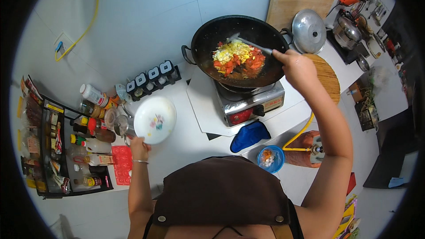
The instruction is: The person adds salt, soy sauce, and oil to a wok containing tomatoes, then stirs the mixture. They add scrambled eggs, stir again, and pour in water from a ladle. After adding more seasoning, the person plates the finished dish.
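Observation:
My right hand [297, 68] grips the handle of a metal spatula [254, 44], whose blade rests in a large black wok [207, 36]. Chopped tomato and scrambled egg [236, 56] lie heaped in the wok, the blade at the far side of the heap. Under the wok is a portable gas stove [245, 104] with a black knob. My left hand [139, 147] holds the near rim of a white plate [156, 116] with a floral print. The plate is tilted, with a few yellow bits on it. Beside it stands a small metal pot [124, 126].
A spice rack [154, 78], bottles [99, 131] and a red plastic tray [122, 166] stand left. A blue cloth [250, 135] lies before the stove. At right are a lid [308, 31], round wooden board [322, 76], gas cylinder [300, 149], yellow hose [297, 134] and blue bin [280, 164].

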### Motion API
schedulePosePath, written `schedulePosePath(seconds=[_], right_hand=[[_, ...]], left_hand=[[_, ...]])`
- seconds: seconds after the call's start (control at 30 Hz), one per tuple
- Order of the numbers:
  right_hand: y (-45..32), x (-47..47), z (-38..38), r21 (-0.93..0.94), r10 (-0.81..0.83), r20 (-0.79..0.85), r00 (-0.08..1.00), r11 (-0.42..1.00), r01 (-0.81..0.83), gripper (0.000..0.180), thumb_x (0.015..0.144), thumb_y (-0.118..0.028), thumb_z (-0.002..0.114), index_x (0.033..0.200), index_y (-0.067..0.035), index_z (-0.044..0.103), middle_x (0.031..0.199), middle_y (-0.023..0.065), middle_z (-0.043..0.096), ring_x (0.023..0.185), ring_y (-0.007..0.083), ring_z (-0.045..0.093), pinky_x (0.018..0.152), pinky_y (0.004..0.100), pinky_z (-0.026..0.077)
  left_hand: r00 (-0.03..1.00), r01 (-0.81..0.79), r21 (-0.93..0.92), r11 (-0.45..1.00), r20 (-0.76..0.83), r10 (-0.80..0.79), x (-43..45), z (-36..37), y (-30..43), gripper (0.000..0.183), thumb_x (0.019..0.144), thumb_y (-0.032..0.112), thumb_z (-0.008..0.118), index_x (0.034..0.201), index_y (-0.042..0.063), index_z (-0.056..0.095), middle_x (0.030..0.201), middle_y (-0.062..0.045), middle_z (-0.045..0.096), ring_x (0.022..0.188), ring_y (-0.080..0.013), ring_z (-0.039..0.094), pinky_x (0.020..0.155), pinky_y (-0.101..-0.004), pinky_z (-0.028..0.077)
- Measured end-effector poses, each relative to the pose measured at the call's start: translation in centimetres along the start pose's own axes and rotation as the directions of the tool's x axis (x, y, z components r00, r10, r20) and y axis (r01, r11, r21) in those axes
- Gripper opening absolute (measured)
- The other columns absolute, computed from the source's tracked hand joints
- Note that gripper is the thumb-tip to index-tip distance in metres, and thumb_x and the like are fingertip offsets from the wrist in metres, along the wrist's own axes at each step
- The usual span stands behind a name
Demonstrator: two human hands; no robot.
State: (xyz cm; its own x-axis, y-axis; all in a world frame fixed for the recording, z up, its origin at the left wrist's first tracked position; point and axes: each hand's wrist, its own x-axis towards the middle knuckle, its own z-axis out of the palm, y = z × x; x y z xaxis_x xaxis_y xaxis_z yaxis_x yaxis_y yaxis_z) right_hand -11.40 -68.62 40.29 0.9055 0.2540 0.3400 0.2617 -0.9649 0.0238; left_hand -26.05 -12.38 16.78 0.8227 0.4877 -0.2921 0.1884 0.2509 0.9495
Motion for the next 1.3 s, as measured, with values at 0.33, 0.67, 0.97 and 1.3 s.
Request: schedulePosePath(seconds=[0.33, 0.67, 0.97, 1.3], right_hand=[[1.8, -4.6, -10.7, 0.008, 0.08, 0.189, 0.979, 0.997, -0.083, 0.051, 0.065, 0.007, 0.068, 0.112, -0.012, 0.071, 0.083, 0.014, 0.065, 0.073, 0.0311, 0.062, 0.067, 0.0384, 0.048], [0.9, 1.3, -1.2, 0.03, 0.048, 0.101, 0.994, 0.998, -0.052, 0.043, 0.08, -0.002, 0.059, 0.118, -0.018, 0.069, 0.087, 0.017, 0.067, 0.082, 0.0337, 0.065, 0.073, 0.0427, 0.051], [0.2, -1.4, -9.6, -0.086, 0.074, 0.183, 0.98, 0.995, -0.059, 0.05, 0.069, 0.006, 0.069, 0.114, -0.016, 0.071, 0.087, 0.0145, 0.065, 0.074, 0.0295, 0.062, 0.068, 0.0381, 0.048], [0.9, 0.0, -3.5, -0.022, 0.052, 0.09, 0.995, 0.998, -0.051, 0.043, 0.08, -0.003, 0.059, 0.117, -0.021, 0.07, 0.083, 0.0169, 0.067, 0.08, 0.0345, 0.065, 0.071, 0.0436, 0.051]], left_hand=[[0.955, 0.233, -0.124, 0.965, -0.158, -0.251, -5.0, -4.0, -11.1, 0.005, 0.082, 0.009, 0.051, 0.083, 0.004, 0.052, 0.063, -0.009, 0.055, 0.04, -0.0194, 0.049, 0.037, -0.0311, 0.04], [0.938, 0.281, -0.161, 0.946, -0.164, -0.307, -2.1, -4.0, -12.9, 0.007, 0.085, 0.006, 0.053, 0.091, 0.004, 0.055, 0.066, -0.008, 0.057, 0.043, -0.018, 0.051, 0.039, -0.0292, 0.042], [0.942, 0.286, -0.174, 0.942, -0.128, -0.31, -2.5, -4.3, -14.2, 0.012, 0.09, 0.008, 0.05, 0.099, 0.002, 0.054, 0.07, -0.009, 0.061, 0.045, -0.0179, 0.055, 0.041, -0.029, 0.045], [0.905, 0.397, 0.085, 0.914, -0.201, -0.374, -1.0, -3.3, -12.6, 0.022, 0.093, 0.018, 0.053, 0.1, -0.004, 0.052, 0.072, -0.014, 0.062, 0.051, -0.0234, 0.064, 0.044, -0.0336, 0.055]])
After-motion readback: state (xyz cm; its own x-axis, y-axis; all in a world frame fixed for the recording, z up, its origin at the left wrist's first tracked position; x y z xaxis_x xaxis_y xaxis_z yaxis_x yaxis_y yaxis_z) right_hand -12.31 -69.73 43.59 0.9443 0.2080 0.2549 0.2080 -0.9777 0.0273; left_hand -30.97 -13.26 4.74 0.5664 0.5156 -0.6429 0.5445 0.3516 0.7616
